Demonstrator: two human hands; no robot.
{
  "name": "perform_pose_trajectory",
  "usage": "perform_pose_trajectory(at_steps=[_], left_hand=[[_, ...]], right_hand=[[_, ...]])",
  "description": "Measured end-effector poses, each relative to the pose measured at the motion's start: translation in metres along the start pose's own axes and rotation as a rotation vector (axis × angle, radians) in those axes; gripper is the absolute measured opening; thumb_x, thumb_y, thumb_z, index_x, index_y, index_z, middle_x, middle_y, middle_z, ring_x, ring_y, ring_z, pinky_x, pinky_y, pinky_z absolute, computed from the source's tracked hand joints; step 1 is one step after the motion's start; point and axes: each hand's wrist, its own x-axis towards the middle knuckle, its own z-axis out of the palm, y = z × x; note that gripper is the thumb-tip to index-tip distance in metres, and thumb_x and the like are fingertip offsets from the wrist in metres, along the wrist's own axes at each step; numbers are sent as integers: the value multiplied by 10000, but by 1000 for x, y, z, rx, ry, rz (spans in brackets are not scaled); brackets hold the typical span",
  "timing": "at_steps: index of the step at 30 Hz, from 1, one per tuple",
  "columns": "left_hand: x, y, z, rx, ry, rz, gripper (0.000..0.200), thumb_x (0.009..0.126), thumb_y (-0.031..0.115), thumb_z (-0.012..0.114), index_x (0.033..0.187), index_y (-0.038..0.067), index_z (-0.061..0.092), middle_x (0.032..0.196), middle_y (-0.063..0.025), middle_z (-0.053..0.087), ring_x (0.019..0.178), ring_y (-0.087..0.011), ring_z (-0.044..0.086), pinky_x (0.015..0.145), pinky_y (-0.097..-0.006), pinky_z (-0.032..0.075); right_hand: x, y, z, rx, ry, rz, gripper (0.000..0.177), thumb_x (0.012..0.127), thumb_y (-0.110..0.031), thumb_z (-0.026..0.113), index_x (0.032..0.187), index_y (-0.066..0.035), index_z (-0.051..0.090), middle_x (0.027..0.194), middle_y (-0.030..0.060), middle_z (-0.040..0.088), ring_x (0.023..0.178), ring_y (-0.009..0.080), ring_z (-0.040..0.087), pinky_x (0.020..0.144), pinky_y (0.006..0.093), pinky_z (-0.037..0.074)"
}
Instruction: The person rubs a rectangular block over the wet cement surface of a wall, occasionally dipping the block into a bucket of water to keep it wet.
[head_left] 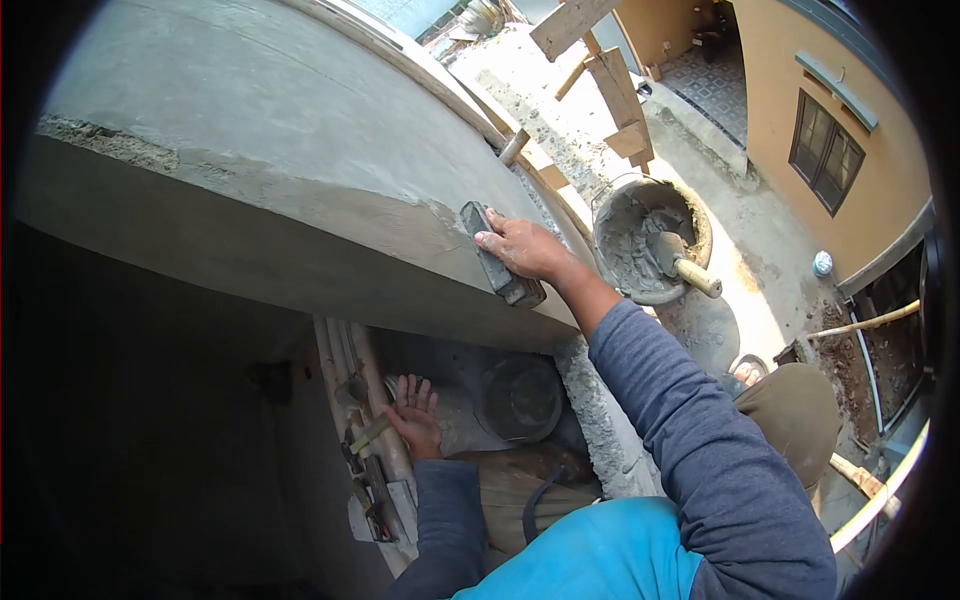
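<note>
My right hand (522, 248) grips a grey, mortar-stained plastering float (492, 266). The float lies against the edge of the smooth grey plastered wall (300, 110), close to its lower corner. Below the overhang, my left hand (415, 415) is raised palm up with its fingers spread and nothing in it. Beside that hand is a tool with a pale handle (371, 432), resting on wooden poles (368, 365). To the right of the wall stands a bucket (703, 222) of wet mortar, with a wooden-handled trowel (690, 272) lying in it.
A dark round bucket (518, 398) sits in shadow beneath the overhang. Rough concrete (597, 405) runs beside it. Nailed boards (617, 90) rise beyond the mortar bucket. At right are an orange-tan building (780, 120) and a bamboo pole (865, 322).
</note>
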Motion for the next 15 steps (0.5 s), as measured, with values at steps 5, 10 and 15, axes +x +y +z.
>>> perform_pose_trajectory(at_steps=[5,10,15], left_hand=[[1,-6,2,103,-28,-38,933,890,790,249,1464,71,401,1474,-103,439,1272,-302,492,1018,-427,364],[-1,-7,4,150,-21,-76,920,897,781,240,1452,70,422,1453,-104,470,1276,-294,487,1033,-424,336],[-2,-9,0,170,-46,-79,908,904,771,228,1448,74,433,1469,-102,460,1280,-295,487,1032,-425,338]], right_hand=[[-12,-58,-31,154,49,-150,651,956,-524,476,1476,-141,398,1325,180,578,1187,349,573,989,403,447],[-39,-128,-59,21,-30,-265,620,954,-518,490,1463,-170,426,1295,171,601,1167,334,587,966,400,455],[-19,-38,-19,1,-114,96,642,947,-517,482,1458,-132,427,1335,180,570,1213,349,552,995,406,434]])
